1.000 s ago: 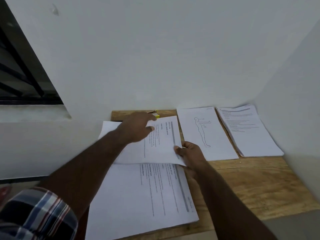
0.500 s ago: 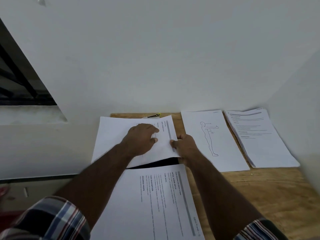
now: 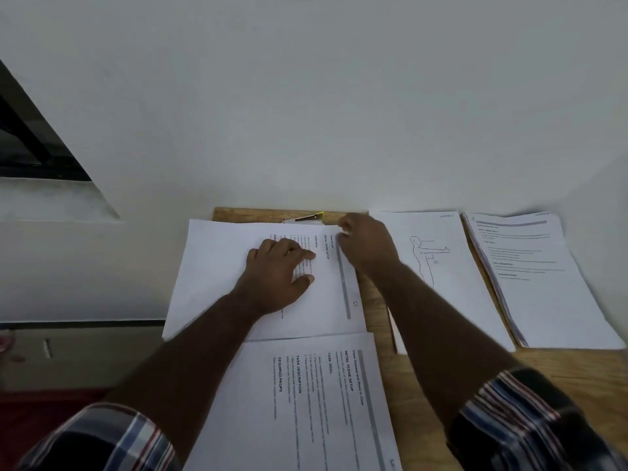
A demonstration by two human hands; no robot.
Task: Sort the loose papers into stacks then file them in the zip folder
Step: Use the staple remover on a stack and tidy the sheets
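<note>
Several white paper stacks lie on a wooden table (image 3: pixel 564 372). My left hand (image 3: pixel 278 277) presses flat on the far-left stack (image 3: pixel 214 266), whose top sheet carries printed text. My right hand (image 3: pixel 367 246) is at that sheet's far right corner, fingers curled on its edge. A second printed stack (image 3: pixel 306 402) lies nearer to me, just below the first. To the right are a sheet with a drawn standing figure (image 3: pixel 455 294) and a thicker printed stack (image 3: pixel 543 287). No zip folder can be made out.
A small yellow-and-black object (image 3: pixel 311 217) peeks out behind the far-left stack against the white wall. Another wall closes the table's right side. A dark window (image 3: pixel 27 144) with a ledge is at the left. The far-left stack overhangs the table's left edge.
The sheet has come down flat onto the far-left stack. My right hand slid from the sheet's right edge up to its far corner. My left hand stays pressed on it.
</note>
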